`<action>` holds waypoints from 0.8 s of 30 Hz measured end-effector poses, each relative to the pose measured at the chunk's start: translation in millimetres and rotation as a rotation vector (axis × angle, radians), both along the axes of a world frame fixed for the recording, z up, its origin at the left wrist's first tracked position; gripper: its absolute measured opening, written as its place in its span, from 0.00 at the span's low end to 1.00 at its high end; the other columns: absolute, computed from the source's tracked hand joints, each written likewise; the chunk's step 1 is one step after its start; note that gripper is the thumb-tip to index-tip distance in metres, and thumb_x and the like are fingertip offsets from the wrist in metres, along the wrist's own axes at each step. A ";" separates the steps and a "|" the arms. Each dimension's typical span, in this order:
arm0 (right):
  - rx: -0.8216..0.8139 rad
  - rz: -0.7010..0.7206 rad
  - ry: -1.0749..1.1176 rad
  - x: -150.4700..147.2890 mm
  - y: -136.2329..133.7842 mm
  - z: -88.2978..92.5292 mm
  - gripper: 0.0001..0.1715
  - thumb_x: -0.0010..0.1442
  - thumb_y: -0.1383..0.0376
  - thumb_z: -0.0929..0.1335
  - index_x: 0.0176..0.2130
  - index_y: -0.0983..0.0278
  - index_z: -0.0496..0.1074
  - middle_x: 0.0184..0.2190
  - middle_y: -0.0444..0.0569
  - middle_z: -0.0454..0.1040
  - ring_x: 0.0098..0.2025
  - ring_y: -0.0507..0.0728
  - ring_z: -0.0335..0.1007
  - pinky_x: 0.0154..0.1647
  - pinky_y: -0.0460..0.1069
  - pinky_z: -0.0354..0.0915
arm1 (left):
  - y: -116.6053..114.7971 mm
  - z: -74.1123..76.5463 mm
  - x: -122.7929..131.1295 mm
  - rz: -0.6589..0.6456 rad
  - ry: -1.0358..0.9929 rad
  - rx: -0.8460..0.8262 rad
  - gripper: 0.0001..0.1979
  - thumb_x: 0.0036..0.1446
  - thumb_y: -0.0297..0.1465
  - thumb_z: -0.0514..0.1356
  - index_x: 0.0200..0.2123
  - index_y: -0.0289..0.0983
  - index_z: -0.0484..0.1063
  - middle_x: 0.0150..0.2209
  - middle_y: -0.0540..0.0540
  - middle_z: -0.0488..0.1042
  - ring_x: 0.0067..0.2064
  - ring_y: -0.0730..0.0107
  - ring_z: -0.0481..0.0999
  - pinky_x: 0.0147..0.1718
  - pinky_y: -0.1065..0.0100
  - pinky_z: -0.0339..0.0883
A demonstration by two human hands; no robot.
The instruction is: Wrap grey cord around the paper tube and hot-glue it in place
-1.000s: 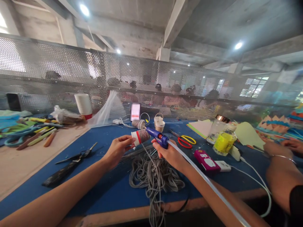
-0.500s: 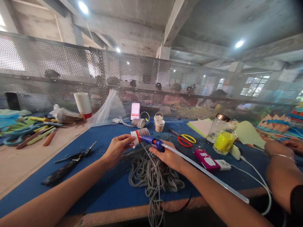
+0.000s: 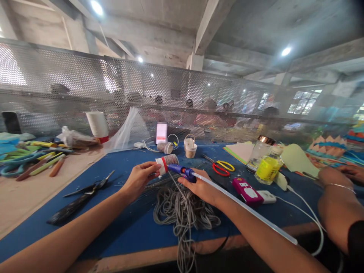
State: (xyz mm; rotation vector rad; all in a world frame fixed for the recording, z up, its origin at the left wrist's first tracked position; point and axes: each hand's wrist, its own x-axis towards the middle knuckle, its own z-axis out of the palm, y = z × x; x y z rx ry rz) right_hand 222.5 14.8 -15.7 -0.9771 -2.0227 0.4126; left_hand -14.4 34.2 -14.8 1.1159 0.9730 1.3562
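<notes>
Pinching a paper cup (image 3: 165, 161) by its white end between thumb and fingers of the left hand (image 3: 140, 177), up above the blue bench (image 3: 142, 231) — tipped on its side, banded in red, greyish beyond the band. Grasping a blue glue gun (image 3: 186, 173) in the right hand (image 3: 203, 189), with the nozzle pointed left at the cup, right by the red band; too small to tell whether quite touching. With a long translucent glue stick (image 3: 247, 209) jutting from the back of the gun and out along the right forearm.

Just below both hands, a loose heap of grey cord (image 3: 186, 212), spilling over the near edge, with one strand running up towards the cup. To the left, black-handled cutters (image 3: 92, 190), lying with blades apart. Beyond the right hand, scissors (image 3: 216, 163) with one red and one yellow handle; farther back, a small basket (image 3: 191, 151) with a hooped handle, and near it an upright phone (image 3: 161, 132) with a lit screen. On the right, a magenta case (image 3: 246, 191) with a white plug just beside it, then a yellow bottle (image 3: 269, 168) in front of a jar (image 3: 254, 153) with a coppery lid. At the far right, partly cut off — a co-worker's forearm (image 3: 337, 204) with a bracelet at the wrist.
</notes>
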 end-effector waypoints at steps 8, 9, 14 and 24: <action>-0.017 0.013 0.008 0.1 0.2 -0.7 0.17 0.60 0.53 0.68 0.27 0.62 0.69 0.24 0.41 0.69 0.27 0.51 0.63 0.31 0.45 0.59 | 2.0 -2.5 -2.2 -0.022 -0.020 -0.018 0.11 0.44 0.35 0.72 0.28 0.34 0.79 0.28 0.47 0.76 0.31 0.73 0.72 0.36 0.72 0.69; -0.016 0.016 0.005 0.1 0.1 -0.6 0.18 0.60 0.53 0.68 0.27 0.62 0.69 0.24 0.41 0.69 0.27 0.51 0.62 0.31 0.45 0.58 | 1.9 -2.6 -2.3 -0.027 -0.022 -0.017 0.11 0.44 0.35 0.71 0.29 0.34 0.79 0.28 0.47 0.76 0.31 0.73 0.72 0.36 0.72 0.68; -0.016 0.011 0.001 0.3 -0.7 0.0 0.18 0.60 0.53 0.67 0.27 0.63 0.69 0.23 0.42 0.68 0.27 0.51 0.61 0.31 0.45 0.58 | 0.4 -1.5 -1.9 -0.035 -0.029 -0.022 0.10 0.46 0.34 0.71 0.29 0.34 0.79 0.29 0.47 0.75 0.31 0.73 0.72 0.36 0.73 0.68; -0.035 0.021 -0.007 1.0 -1.8 1.7 0.18 0.60 0.54 0.68 0.26 0.63 0.67 0.23 0.40 0.66 0.26 0.50 0.59 0.30 0.44 0.56 | 1.3 -1.6 -1.5 -0.039 -0.042 -0.025 0.11 0.45 0.34 0.71 0.29 0.33 0.79 0.26 0.48 0.74 0.30 0.73 0.71 0.34 0.73 0.67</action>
